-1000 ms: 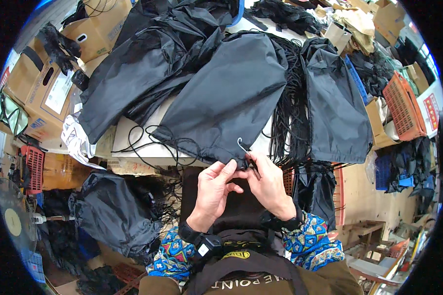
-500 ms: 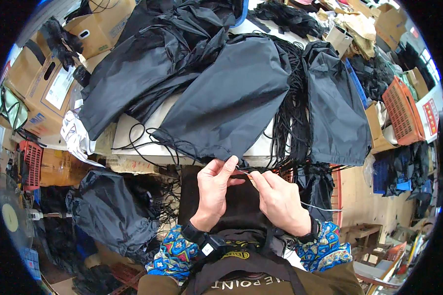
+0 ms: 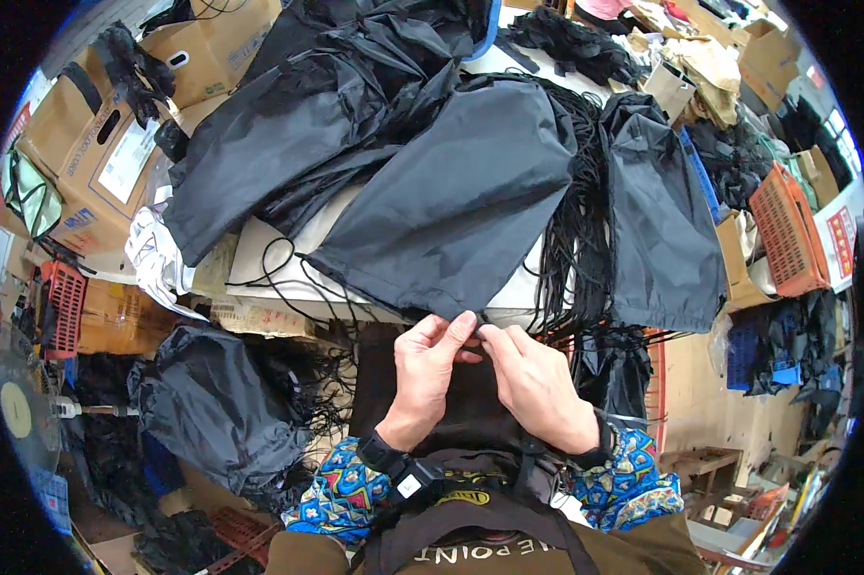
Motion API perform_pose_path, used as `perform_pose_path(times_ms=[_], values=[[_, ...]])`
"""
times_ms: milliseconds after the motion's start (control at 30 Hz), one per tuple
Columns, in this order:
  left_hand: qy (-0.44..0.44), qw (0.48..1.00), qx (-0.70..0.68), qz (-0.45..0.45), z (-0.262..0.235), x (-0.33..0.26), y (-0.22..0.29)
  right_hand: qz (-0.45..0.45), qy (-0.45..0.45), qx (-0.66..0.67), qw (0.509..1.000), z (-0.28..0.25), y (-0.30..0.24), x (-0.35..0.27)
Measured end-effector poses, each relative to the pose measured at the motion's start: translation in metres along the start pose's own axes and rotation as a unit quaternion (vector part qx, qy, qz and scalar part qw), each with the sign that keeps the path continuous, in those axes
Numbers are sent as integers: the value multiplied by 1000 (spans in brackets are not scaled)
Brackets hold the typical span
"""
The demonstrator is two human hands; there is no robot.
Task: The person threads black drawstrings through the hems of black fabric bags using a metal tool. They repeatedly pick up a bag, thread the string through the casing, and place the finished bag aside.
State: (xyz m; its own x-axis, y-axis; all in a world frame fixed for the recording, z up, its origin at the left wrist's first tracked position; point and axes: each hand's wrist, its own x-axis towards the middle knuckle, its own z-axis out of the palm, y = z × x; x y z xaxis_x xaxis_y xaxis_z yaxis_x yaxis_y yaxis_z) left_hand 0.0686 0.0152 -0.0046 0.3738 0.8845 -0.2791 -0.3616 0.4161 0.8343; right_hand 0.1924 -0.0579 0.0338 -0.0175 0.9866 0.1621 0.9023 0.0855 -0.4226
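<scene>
A black drawstring bag (image 3: 451, 206) lies flat on the white table (image 3: 260, 257), its near edge hanging toward me. My left hand (image 3: 429, 374) and my right hand (image 3: 533, 383) meet at that near edge, fingertips pinched together on the bag's hem and its thin black cord (image 3: 284, 278). The cord loops across the table to the left. Whether a tool is between the fingers cannot be made out.
More black bags (image 3: 307, 125) are piled at the back of the table and another (image 3: 662, 220) hangs at the right beside a bundle of black cords (image 3: 571, 259). Cardboard boxes (image 3: 97, 153) stand left, an orange crate (image 3: 786, 230) right, a stuffed black sack (image 3: 212, 402) lower left.
My hands have drawn together at the bag's near edge. The curved metal piece seen at the fingertips a second ago is no longer visible.
</scene>
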Motion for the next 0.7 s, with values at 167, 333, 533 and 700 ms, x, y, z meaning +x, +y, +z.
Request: perform_pose_path(times_ms=[167,333,533,700], values=[[59,997,-45,30,-33,24,35,23,-20,35,999,-59,40,-28],[-118,988,90,-45,3,10,-1,-2,-17,15,1000,-61,33,-14],[23,996,-78,30,-21,28,26,-96,-10,3,995,-43,22,0],[14,991,-91,94,-38,36,52,-127,44,-58,989,-67,46,-3]])
